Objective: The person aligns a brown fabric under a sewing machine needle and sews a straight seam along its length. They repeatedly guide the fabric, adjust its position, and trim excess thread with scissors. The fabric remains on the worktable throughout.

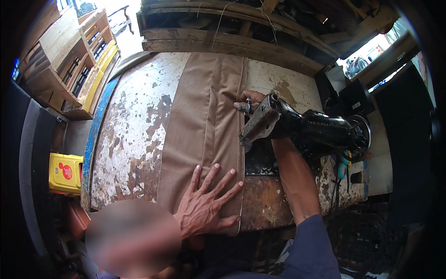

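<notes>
As brown cloth (190, 116) points lengthwise away | left hand (202, 207) splayed flat | right hand (252, 96) grip unclear

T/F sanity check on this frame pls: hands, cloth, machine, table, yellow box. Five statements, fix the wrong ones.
1. The left hand lies spread on the brown cloth. True.
2. The sewing machine is black. True.
3. The right hand is on the machine's wheel. False: it is at the opposite end of the machine, by the cloth's right edge.
4. Paint on the table is patchy. True.
5. The yellow box sits right of the table. False: it sits to the left.
</notes>
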`<state>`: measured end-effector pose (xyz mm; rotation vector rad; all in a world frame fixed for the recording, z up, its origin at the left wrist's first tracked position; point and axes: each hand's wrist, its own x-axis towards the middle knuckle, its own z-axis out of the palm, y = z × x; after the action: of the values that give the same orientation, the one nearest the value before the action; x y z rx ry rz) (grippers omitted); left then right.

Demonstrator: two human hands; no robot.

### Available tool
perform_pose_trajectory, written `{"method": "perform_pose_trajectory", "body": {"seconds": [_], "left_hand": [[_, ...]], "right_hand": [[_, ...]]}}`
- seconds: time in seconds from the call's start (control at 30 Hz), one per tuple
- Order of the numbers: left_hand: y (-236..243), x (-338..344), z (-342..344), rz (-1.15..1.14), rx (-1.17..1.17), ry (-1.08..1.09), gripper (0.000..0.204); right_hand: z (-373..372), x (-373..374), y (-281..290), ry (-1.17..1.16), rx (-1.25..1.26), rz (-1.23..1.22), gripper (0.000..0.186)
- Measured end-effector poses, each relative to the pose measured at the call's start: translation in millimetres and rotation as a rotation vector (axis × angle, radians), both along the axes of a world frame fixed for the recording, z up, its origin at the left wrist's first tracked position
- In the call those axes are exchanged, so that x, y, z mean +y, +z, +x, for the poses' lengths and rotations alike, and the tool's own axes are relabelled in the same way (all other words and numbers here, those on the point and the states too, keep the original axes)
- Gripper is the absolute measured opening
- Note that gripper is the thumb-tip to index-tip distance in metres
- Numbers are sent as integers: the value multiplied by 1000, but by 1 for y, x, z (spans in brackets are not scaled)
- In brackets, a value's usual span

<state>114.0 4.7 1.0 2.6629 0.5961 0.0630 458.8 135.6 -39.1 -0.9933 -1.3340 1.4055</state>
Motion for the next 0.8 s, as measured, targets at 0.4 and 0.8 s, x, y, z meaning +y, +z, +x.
{"method": "perform_pose_trajectory", "body": {"seconds": [0.4,0.8], "left_hand": [[-7,35,19,26,-46,41,90],[-18,68,41,143,-113,27,78]], "right_hand": [[-16,37,21,-517,-819,-69,24],[3,72,24,-545,-990,-38,31]]}}
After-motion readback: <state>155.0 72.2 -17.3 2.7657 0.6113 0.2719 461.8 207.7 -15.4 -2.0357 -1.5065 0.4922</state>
